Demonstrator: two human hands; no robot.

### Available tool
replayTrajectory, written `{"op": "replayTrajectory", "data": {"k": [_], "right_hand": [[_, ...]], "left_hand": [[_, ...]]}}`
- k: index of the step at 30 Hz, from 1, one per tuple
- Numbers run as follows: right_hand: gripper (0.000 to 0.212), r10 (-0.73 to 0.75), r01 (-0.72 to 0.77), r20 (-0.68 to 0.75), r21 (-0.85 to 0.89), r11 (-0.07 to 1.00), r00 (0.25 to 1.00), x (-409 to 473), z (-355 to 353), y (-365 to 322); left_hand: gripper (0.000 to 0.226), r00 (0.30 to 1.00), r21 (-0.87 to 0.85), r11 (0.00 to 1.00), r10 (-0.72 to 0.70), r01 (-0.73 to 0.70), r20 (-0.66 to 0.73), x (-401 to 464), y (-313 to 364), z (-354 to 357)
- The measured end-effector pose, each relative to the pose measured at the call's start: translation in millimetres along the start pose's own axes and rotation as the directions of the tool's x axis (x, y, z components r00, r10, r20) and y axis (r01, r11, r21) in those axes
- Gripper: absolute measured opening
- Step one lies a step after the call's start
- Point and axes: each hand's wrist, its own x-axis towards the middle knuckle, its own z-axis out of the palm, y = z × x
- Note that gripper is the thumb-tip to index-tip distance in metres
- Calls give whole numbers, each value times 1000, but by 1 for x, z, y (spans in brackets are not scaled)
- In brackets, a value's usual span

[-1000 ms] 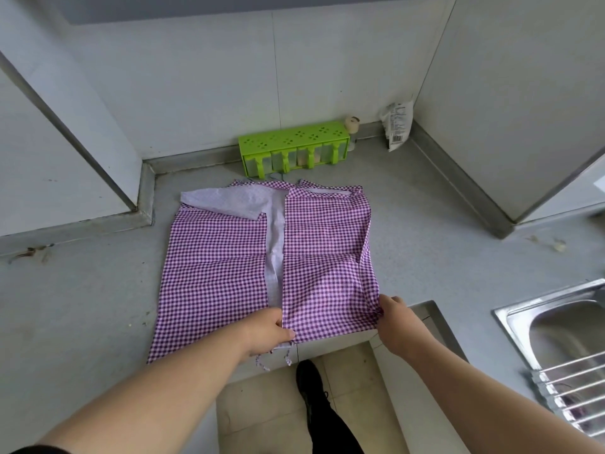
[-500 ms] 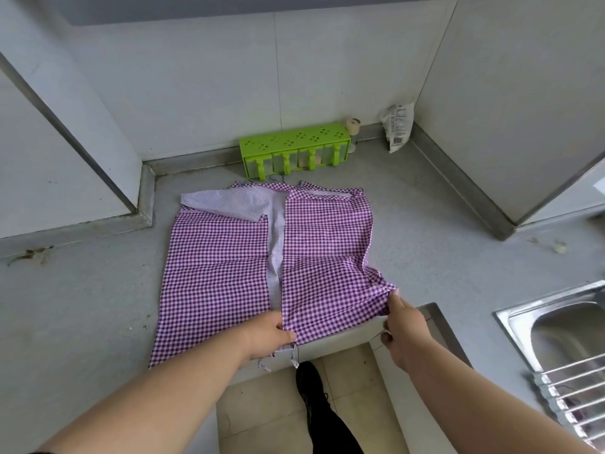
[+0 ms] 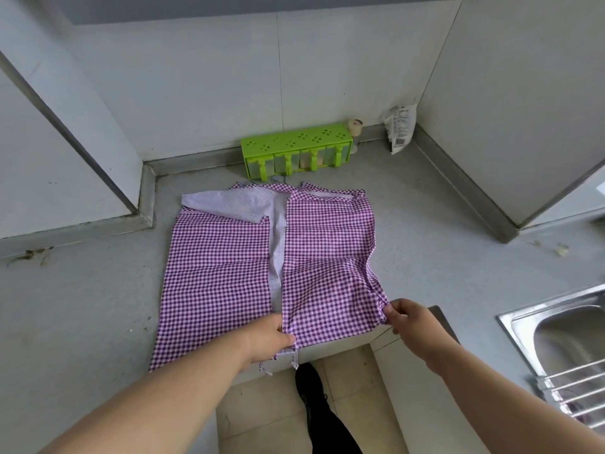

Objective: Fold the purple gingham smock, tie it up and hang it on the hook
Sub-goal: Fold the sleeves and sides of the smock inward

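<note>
The purple gingham smock (image 3: 222, 273) lies spread flat on the grey counter (image 3: 82, 306), both side panels folded in so a pale strip of lining shows down its middle. A pale sleeve lies across its far left corner. My left hand (image 3: 268, 335) pinches the near edge of the right panel at the centre. My right hand (image 3: 409, 319) pinches that panel's near right corner, lifted slightly off the counter. Thin tie strings dangle over the counter's front edge. No hook is in view.
A green spice rack (image 3: 296, 152) stands against the back wall just beyond the smock, with a small jar (image 3: 356, 127) and a white packet (image 3: 401, 126) to its right. A steel sink (image 3: 563, 342) with a wire rack sits at the right. My shoe shows on the tiled floor below.
My right hand has slid out to the right along the hem and raised the panel's corner, wrinkling the fabric there. My left hand has kept its hold at the centre.
</note>
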Motion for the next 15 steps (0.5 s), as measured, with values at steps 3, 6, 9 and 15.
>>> {"op": "replayTrajectory", "data": {"k": [3,6,9,15], "right_hand": [[27,102,-88,-30,310,947,994,2,2,7],[30,192,-139,-35,563,815,981,3,1,6],[33,135,-129,30,549,825,990,1,-1,0],[39,-24,2,127,176,984,992,-3,-18,3]], "left_hand": [[30,1000,2,1000,0,0,-2,0,-1,0],[24,1000,19,1000,-14,14,-8,2,-3,0],[20,1000,18,1000,-16,16,-11,-1,-1,1],[19,999,32,999,-33,34,-29,-6,3,2]]}}
